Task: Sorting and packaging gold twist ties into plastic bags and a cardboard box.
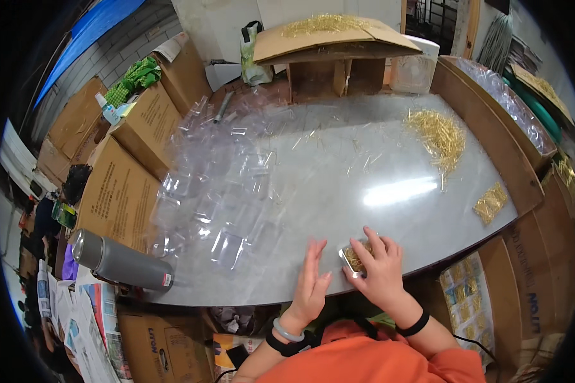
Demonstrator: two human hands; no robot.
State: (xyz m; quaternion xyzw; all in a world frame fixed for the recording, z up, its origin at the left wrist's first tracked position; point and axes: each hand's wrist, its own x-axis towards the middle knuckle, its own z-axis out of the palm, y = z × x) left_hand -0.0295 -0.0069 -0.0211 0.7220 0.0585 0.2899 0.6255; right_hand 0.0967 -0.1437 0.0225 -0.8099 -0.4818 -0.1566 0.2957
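Observation:
Near the table's front edge, my right hand (380, 265) grips a small clear plastic box (355, 256) from above, thumb and fingers at its sides. Thin gold-coloured pieces, like pins, lie inside the box. My left hand (311, 284) is held upright just left of it, fingers stretched out and holding nothing. Many empty clear plastic boxes (229, 246) are spread over the left part of the grey table (319, 217). A heap of the gold pieces (437, 140) lies at the far right, and a filled clear box (490, 203) rests by the right edge.
A grey bottle (124, 260) lies on its side at the left corner. Cardboard boxes (118, 198) line the left side. A cardboard shelf (335, 51) with gold pieces on top stands at the back. Below the right edge, an open carton holds several filled boxes (467, 297).

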